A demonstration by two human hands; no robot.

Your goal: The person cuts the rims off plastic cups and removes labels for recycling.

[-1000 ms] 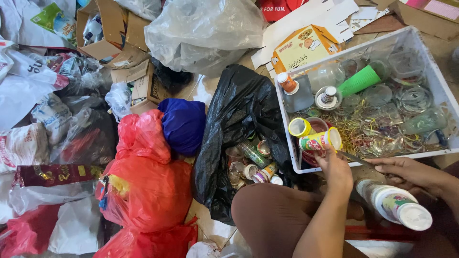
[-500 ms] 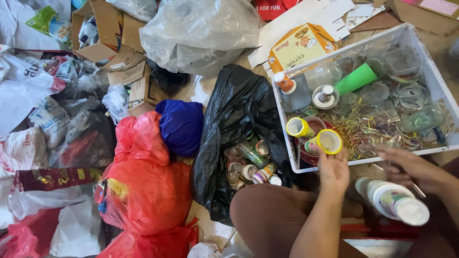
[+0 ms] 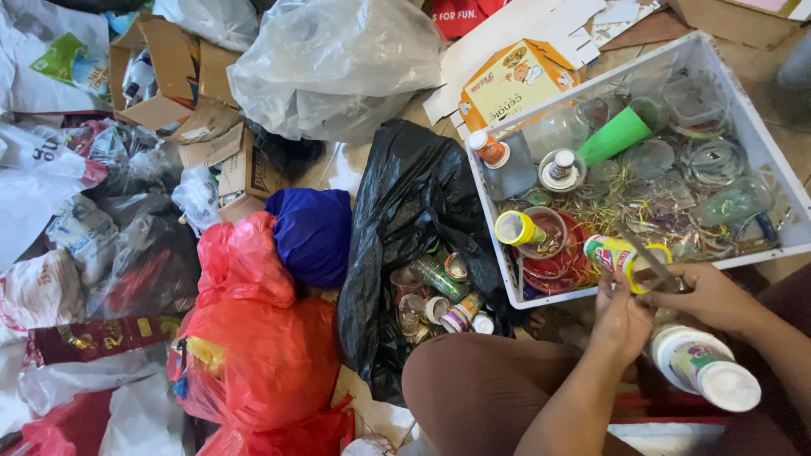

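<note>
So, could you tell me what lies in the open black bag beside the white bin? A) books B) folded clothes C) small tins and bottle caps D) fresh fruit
C: the mouth of the black bag shows a cluster of small tins and caps, lying just left of the white bin.

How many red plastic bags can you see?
3. One red bag lies beside the blue bundle, a bigger one sits just below it, and a third peeks in at the bottom left corner. More may be hidden.
</note>
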